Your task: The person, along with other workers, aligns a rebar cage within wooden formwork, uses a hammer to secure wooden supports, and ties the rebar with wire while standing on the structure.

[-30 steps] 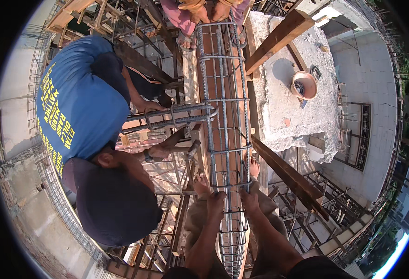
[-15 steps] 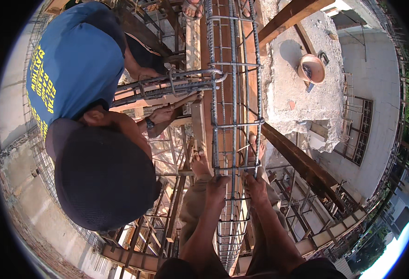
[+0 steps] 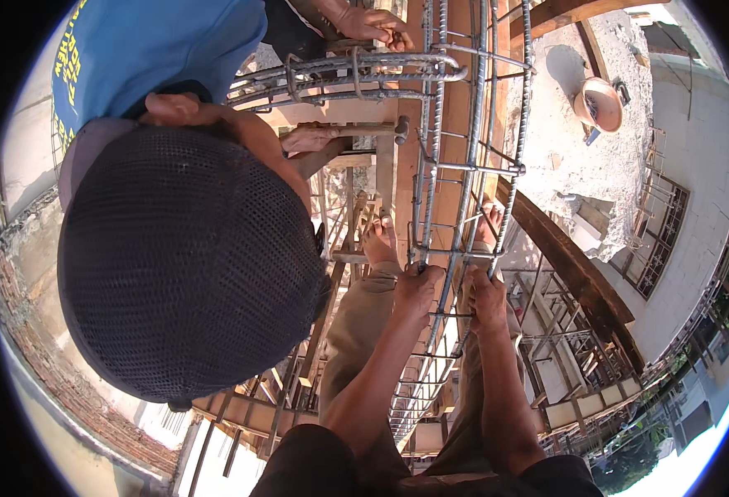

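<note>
A long cage of steel rebar [image 3: 469, 189], tied with square stirrups, runs from the far edge between my feet and back under me. My left hand [image 3: 418, 291] is closed around its left bar, just below a stirrup. On the right-hand bar my right hand [image 3: 487, 300] is closed too, its fingers curled around the steel. Joining from the left, a second bundle of rebar [image 3: 339, 79] has hooked ends that meet the cage. A co-worker's hand grips a hammer [image 3: 372, 130], its head beside the wooden formwork edge.
A co-worker in a dark mesh cap [image 3: 190, 265] and blue shirt leans in close at left. Wooden formwork [image 3: 410, 182] lies beneath the cage. Right of it are a broken concrete slab [image 3: 551, 157], a bucket [image 3: 598, 105] and a slanted timber [image 3: 576, 257]. Scaffolding shows far below.
The cage now slants and sits further right in view, with my hands still on it. The co-worker's head is nearer, and their far hand has moved right, off the side rebar.
</note>
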Tool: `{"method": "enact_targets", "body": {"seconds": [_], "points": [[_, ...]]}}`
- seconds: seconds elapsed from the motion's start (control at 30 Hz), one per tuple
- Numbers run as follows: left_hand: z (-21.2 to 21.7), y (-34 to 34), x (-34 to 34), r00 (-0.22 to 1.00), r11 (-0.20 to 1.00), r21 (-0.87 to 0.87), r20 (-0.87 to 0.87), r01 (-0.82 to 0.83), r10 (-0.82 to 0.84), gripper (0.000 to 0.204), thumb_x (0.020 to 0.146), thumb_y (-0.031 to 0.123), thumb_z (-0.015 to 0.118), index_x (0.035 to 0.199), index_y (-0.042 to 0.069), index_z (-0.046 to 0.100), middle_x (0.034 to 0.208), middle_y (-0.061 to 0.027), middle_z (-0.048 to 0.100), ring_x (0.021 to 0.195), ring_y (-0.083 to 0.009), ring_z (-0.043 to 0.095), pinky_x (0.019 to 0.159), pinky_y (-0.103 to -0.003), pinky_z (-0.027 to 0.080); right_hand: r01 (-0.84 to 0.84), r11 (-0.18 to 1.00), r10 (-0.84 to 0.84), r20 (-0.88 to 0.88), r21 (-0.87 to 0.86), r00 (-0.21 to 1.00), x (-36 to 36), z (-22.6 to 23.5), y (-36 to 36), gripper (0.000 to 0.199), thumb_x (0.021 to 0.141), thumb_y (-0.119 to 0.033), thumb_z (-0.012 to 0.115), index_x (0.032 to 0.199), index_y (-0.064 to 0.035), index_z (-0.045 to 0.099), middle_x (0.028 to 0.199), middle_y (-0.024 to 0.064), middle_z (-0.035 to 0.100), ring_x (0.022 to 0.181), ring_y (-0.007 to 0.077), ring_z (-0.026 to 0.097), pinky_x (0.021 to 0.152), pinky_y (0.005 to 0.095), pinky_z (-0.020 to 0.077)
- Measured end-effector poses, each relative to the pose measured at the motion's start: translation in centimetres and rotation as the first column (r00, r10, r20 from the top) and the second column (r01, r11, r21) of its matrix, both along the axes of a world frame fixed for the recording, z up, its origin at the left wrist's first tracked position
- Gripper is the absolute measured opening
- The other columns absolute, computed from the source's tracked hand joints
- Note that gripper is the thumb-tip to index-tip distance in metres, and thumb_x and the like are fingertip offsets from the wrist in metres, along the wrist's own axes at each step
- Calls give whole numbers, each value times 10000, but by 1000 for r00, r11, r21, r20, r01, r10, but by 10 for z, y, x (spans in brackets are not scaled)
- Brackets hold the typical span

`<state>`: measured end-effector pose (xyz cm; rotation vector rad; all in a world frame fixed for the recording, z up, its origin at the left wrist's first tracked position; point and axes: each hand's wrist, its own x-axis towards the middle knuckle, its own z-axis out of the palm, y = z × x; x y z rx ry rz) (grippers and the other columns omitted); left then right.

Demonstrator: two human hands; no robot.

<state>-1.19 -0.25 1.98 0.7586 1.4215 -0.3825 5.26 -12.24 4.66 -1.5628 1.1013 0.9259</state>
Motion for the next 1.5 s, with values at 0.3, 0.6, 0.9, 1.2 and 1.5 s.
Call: {"method": "enact_targets", "body": {"seconds": [0.3,0.6,0.9,1.2,1.5], "points": [[5,1,3,1000,1000,3,21,15,-15,168,795,143,684,875,35,583,725,46,447,656,-70,377,583,-268,311,18,989,-17,-8,144,1000,-7,-13,-13,201,941,-234,586,767,-156,524,548,-99,380,417,11,302,381,224,199],[15,1,10,997,999,31,72,-23,21,215,766,179,700,865,23,591,735,27,477,686,-100,427,619,-299,367,4,980,-7,15,197,1000,-2,-6,-10,175,926,-234,597,781,-148,549,549,-98,377,411,16,288,381,222,187],[10,3,6,997,996,83,74,21,-27,223,768,205,677,793,2,586,662,-11,523,619,-102,464,570,-302,394,11,991,-11,-1,135,1000,-5,-5,-8,151,937,-270,585,875,-134,600,575,-106,364,449,8,302,411,218,192],[20,2,13,993,996,75,115,-46,37,188,769,177,687,846,30,599,733,26,493,697,-93,436,641,-286,379,9,996,-10,4,92,1000,-7,-6,-8,177,947,-301,577,858,-147,585,595,-98,391,467,10,326,425,209,212],[25,-3,22,988,992,70,120,-110,101,124,789,124,664,770,77,551,707,63,401,658,-63,359,602,-278,299,24,995,-25,14,99,1000,-4,-6,-7,217,937,-300,591,775,-162,551,576,-84,413,440,27,338,404,222,225]]}}
